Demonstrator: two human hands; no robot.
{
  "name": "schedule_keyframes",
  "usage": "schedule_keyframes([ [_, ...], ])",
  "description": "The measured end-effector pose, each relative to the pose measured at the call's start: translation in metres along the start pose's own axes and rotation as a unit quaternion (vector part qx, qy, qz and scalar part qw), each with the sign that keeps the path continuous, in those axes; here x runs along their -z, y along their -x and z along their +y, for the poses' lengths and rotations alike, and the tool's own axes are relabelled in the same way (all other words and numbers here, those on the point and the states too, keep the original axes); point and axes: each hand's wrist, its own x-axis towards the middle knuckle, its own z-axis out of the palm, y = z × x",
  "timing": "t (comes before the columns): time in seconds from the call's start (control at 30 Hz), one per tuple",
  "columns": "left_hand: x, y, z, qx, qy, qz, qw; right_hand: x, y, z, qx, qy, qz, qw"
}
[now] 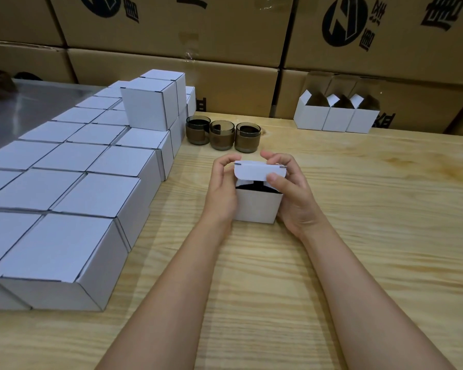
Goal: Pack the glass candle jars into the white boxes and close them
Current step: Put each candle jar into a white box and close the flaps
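Here, a small white box stands upright on the wooden table, and both hands grasp it. The left hand wraps the box's left side, its fingers curled up to the back corner of the lid flap. The right hand wraps the right side, thumb pressing on the flap's front edge and fingers curled over the back. The flap is bent forward over the opening but not tucked in. A gap remains under it, and something dark shows there, though whether that is a jar cannot be told.

Just beyond the box, three glass candle jars of smoky brown stand upright in a close row. Farther beyond the box and to its right, three open white boxes stand side by side, lids raised, against the brown cartons at the back. Left of the box, closed white boxes sit in tight rows, stacked higher toward the far end.
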Motion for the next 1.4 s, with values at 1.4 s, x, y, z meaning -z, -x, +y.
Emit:
schedule_keyframes([
  [1.4, 0.009, -0.003, -0.004, 0.036, 0.060, -0.095, 0.993, 0.005, -0.001, 0.002, -0.025, 0.048, 0.008, 0.999],
])
